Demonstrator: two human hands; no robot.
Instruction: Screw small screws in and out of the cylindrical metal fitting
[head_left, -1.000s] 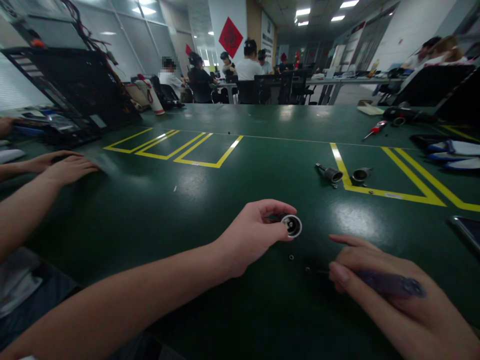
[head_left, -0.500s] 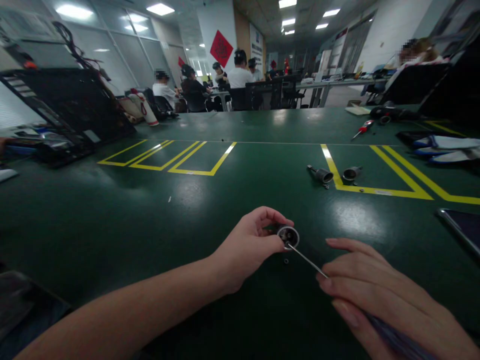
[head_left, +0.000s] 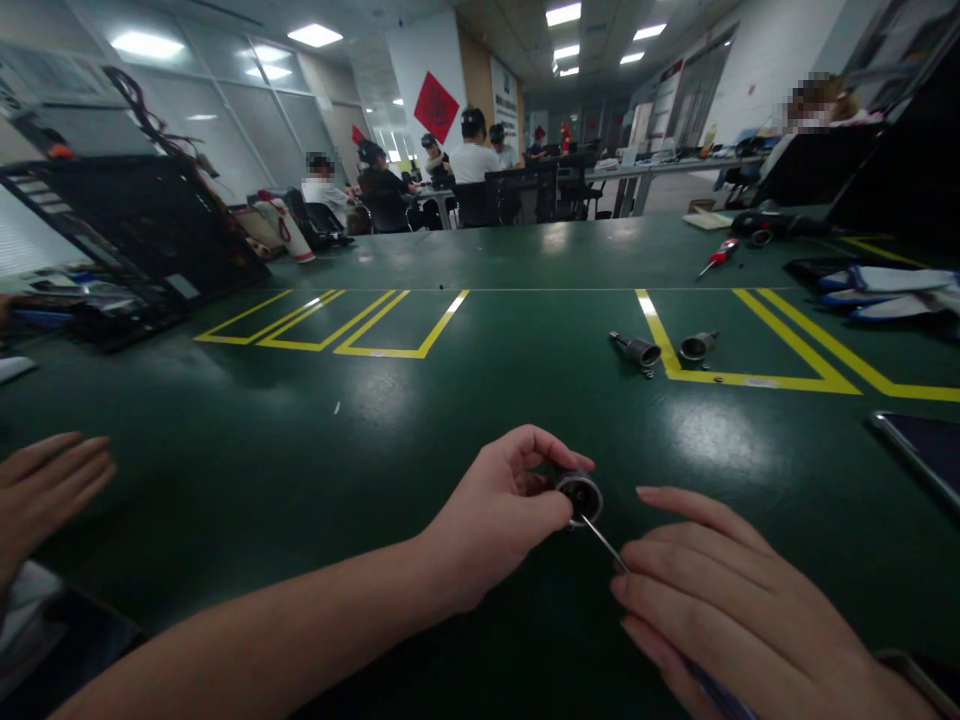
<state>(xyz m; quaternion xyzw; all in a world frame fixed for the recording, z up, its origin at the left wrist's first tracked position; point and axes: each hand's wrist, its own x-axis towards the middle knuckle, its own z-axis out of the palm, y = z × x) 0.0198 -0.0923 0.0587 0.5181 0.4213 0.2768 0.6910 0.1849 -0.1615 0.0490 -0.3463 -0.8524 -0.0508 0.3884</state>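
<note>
Though dim, likely cup (head_left: 581,495) between hands (head_left: 495,510) (head_left: 739,585)

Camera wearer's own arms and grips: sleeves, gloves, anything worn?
Left grip: no glove, no ring visible. Left forearm: bare, no sleeve, watch or cable in view. Right grip: no glove either; wrist unclear.

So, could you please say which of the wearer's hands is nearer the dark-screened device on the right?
Right: the right hand is left of the device, nearer the camera; the left hand is farther left, holding the metal cup.
</note>
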